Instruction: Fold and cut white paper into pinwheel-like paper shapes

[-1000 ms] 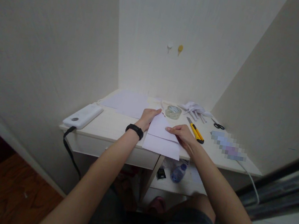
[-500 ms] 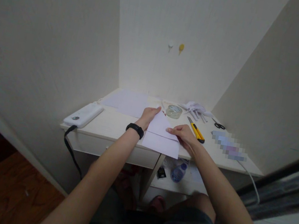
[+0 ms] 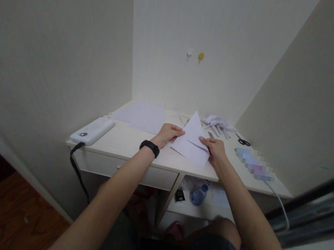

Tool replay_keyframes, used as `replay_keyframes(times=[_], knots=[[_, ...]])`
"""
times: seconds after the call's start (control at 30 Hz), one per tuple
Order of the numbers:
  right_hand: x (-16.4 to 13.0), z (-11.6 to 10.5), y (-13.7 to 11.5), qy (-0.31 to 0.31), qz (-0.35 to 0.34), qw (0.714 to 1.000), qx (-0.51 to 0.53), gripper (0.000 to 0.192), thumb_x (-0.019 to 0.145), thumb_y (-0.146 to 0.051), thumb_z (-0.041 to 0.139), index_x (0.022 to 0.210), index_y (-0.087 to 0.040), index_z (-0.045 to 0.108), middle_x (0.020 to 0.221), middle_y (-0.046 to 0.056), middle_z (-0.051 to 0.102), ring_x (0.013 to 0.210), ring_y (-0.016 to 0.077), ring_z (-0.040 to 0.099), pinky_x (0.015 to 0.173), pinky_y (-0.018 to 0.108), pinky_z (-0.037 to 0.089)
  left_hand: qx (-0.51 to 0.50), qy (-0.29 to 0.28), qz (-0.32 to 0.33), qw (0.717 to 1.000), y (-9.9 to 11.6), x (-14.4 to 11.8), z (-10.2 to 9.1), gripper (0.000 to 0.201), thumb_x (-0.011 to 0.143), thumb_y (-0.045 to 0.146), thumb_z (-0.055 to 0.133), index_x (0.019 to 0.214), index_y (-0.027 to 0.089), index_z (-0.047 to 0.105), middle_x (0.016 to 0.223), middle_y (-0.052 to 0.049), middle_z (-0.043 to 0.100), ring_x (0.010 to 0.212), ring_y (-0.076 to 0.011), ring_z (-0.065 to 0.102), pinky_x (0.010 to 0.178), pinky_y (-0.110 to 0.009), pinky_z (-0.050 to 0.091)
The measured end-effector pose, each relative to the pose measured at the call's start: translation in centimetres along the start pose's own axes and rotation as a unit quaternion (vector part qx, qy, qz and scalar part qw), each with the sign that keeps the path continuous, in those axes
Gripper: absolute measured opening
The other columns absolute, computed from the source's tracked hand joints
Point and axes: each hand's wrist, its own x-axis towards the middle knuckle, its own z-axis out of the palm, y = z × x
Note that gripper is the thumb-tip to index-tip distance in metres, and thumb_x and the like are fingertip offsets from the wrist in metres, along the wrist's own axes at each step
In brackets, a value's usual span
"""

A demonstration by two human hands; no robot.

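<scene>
Both-handed, the folded paper sheet (image 3: 192,144) is held tilted above the desk (image 3: 125,141) near its front edge: left hand (image 3: 168,134) fingers pinched on its left edge, right hand (image 3: 216,149) fingers pinched on its right.

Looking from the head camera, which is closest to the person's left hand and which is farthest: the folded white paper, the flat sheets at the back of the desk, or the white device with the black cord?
From the left hand:
1. Folded white paper, touching it, just to its right.
2. Flat sheets, behind it and to the left.
3. White device, at the desk's left edge, farthest.
</scene>
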Motion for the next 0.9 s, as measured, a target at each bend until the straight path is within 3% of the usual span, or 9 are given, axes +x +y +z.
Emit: replay_keyframes(times=[0.2,0.33,0.57,0.7,0.9], knots=[[-1.0,0.9,-0.9,-0.03,0.059,0.993,0.096,0.029,0.055,-0.029,0.088,0.07,-0.017,0.066,0.071,0.007,0.071,0.061,0.0192,0.061,0.058,0.032,0.049,0.05,-0.008,0.04,0.998,-0.7,0.4,0.3,0.016,0.07,0.022,0.08,0.078,0.009,0.075,0.062,-0.005,0.065,0.05,-0.0083,0.049,0.05,-0.022,0.037],[-1.0,1.1,-1.0,-0.017,0.067,0.992,0.108,0.023,0.059,-0.022,0.083,0.074,-0.017,0.065,0.07,0.006,0.072,0.059,0.0181,0.062,0.058,0.031,0.052,0.039,-0.022,0.056,0.997,-0.9,0.4,0.5,0.025,0.077,0.018,0.074,0.1,0.01,0.076,0.073,-0.007,0.072,0.054,-0.01,0.055,0.054,-0.023,0.042],[-0.4,1.4,-0.4,0.001,0.057,0.993,0.102,0.019,0.061,-0.024,0.082,0.066,-0.016,0.065,0.066,0.005,0.071,0.056,0.0167,0.062,0.056,0.028,0.05,0.136,0.03,0.125,0.982,-1.4,0.9,0.4,0.019,0.08,0.013,0.069,0.097,0.013,0.078,0.096,-0.009,0.077,0.08,-0.0181,0.069,0.076,-0.03,0.05],[-0.1,1.9,-0.1,0.026,0.036,0.994,0.1,0.019,0.059,-0.023,0.082,0.062,-0.017,0.065,0.064,0.005,0.07,0.057,0.0177,0.062,0.057,0.029,0.05,0.164,0.038,0.145,0.975,-1.6,1.2,0.1,0.019,0.082,0.013,0.066,0.097,0.015,0.078,0.099,-0.01,0.077,0.086,-0.0204,0.07,0.08,-0.031,0.052],[0.2,2.1,0.4,0.013,0.027,0.994,0.109,0.018,0.063,-0.028,0.08,0.065,-0.017,0.067,0.063,0.005,0.069,0.057,0.0183,0.061,0.056,0.03,0.051,0.197,0.047,0.172,0.964,-1.9,1.5,-0.2,0.02,0.085,0.016,0.064,0.098,0.015,0.078,0.102,-0.01,0.077,0.091,-0.021,0.07,0.083,-0.032,0.052]])
